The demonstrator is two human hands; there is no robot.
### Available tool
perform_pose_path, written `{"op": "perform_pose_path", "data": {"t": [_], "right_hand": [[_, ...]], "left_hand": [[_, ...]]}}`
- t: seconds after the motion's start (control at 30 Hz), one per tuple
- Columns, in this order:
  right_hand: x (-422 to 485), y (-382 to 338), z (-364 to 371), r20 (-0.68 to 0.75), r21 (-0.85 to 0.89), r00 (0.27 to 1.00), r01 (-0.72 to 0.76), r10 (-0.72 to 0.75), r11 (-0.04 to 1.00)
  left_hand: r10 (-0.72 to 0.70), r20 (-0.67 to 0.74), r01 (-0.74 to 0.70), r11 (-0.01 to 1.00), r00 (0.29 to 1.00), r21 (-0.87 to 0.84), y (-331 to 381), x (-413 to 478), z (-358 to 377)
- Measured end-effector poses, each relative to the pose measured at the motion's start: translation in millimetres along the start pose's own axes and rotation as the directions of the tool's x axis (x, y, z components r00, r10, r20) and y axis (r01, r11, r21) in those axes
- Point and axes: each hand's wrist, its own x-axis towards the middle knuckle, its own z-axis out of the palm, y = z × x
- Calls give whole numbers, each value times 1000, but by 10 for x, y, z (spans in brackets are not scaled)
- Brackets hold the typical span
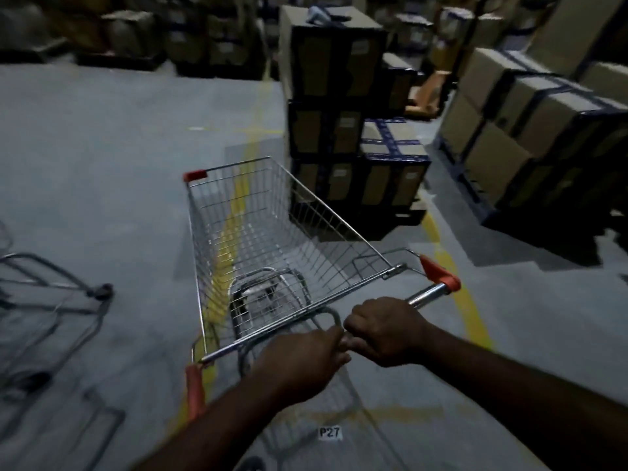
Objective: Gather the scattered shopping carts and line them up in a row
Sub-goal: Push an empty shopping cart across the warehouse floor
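An empty wire shopping cart point(258, 239) with red corner caps stands in front of me on the grey floor, its basket pointing away. My left hand point(306, 360) and my right hand point(384, 329) both grip its metal handle bar point(428, 295), side by side near the middle. The bar's red end caps show at the right and lower left. A second cart point(51, 300) is partly in view at the left edge, blurred, with a black wheel visible.
A tall stack of strapped cardboard boxes point(339, 113) stands just beyond the cart's right front. More boxes on a pallet point(530, 130) fill the right side. Yellow floor lines point(455, 287) run under and beside the cart. A floor label reads P27 point(329, 432). Open floor lies to the left.
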Motion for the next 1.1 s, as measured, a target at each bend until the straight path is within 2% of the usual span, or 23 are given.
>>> {"op": "perform_pose_path", "data": {"t": [0.1, 0.23, 0.33, 0.4, 0.5, 0.63, 0.77, 1.0, 1.1], "right_hand": [[5, 121, -39, 19, -25, 981, 194, -194, 981], [135, 256, -69, 92, 31, 904, 415, -416, 909], [188, 241, -58, 215, 124, 894, 375, -394, 919], [191, 222, -18, 194, 89, 898, 385, -395, 919], [239, 224, -12, 147, 8, 919, 370, -367, 929], [381, 220, -20, 231, 7, 926, 306, -299, 952], [604, 344, 84, 176, -1, 939, 299, -294, 954], [1241, 581, 332, -34, -15, 964, 265, -265, 964], [1570, 693, 408, -60, -61, 966, 248, -252, 967]], "left_hand": [[-103, -150, 118, 988, 983, 95, 117, -112, 83], [-106, -271, 170, 959, 957, 228, 108, -299, 231], [-99, -311, 187, 946, 945, 265, 110, -358, 198], [-152, -319, 233, 945, 935, 231, 101, -353, 156], [-154, -353, 256, 931, 923, 261, 74, -330, 153], [-138, -399, 279, 905, 907, 321, -61, -260, 132], [-124, -432, 309, 867, 893, 391, -275, -142, 55], [-168, -474, 343, 886, 865, 313, -911, 156, -162], [-165, -505, 346, 893, 847, 289, -1238, 296, -296]]}}
